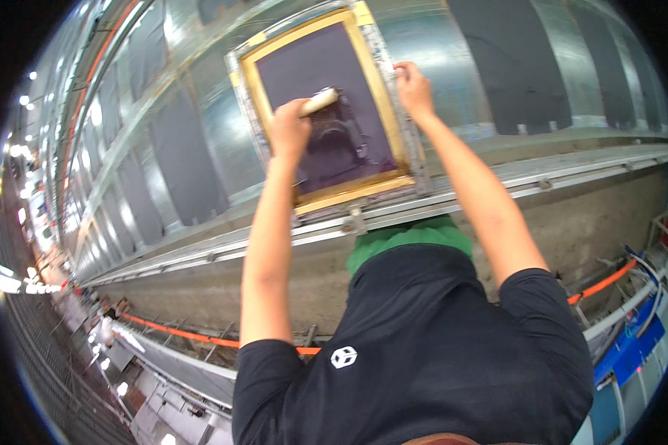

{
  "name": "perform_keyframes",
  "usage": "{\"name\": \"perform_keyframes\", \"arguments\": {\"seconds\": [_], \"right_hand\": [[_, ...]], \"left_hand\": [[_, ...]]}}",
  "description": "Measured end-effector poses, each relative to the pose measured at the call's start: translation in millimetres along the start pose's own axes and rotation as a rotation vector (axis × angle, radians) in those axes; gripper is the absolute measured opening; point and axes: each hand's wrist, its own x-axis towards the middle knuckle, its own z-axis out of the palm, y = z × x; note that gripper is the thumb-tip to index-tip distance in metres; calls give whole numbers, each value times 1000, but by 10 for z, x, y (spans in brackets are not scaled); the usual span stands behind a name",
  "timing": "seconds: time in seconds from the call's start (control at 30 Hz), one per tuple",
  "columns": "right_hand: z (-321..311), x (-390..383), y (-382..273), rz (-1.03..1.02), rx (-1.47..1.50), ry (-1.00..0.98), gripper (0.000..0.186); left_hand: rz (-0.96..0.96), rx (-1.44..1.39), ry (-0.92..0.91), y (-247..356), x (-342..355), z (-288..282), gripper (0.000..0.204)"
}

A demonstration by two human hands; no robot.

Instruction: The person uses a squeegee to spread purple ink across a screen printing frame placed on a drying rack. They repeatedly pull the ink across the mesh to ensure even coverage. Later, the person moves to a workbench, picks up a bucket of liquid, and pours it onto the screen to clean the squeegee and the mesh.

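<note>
A screen printing frame (pixel 385 74) lies on the long table in front of me, its dark purple mesh (pixel 312 59) bordered by yellow-brown tape. My left hand (pixel 289 127) is closed round the pale handle of a squeegee (pixel 321 101), which stands over the middle of the mesh. Wet dark ink (pixel 334 137) glistens on the mesh beside and below it. The squeegee's lower edge is hard to make out. At the frame's right outer edge, my right hand (pixel 416 90) has its fingers bent against the rim, gripping it.
Dark fabric panels (pixel 508 63) lie in a row along the shiny table (pixel 416 44), on both sides of the frame. A metal rail (pixel 497 184) runs along the near edge, by my body. An orange pipe (pixel 178 331) and several bright lamps show lower left.
</note>
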Motion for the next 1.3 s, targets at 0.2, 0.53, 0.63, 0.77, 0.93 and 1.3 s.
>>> {"name": "perform_keyframes", "arguments": {"seconds": [0.2,0.53,0.63,0.77,0.93,1.3], "right_hand": [[-12,-8,-8,58,50,-9,18],[1,-6,-33,74,9,-52,20],[56,-3,18,20,56,17,20],[54,48,158,-33,84,84,20],[68,167,223,-73,22,56,21],[939,-429,-1123,-178,-31,61,21]], "left_hand": [[126,105,87,223,-1080,385,42],[51,46,96,22,-217,133,39],[72,120,76,72,-215,188,39],[114,57,76,245,-855,378,40],[154,45,51,434,-1593,288,40],[-218,-85,268,-656,-1994,-687,51]]}}
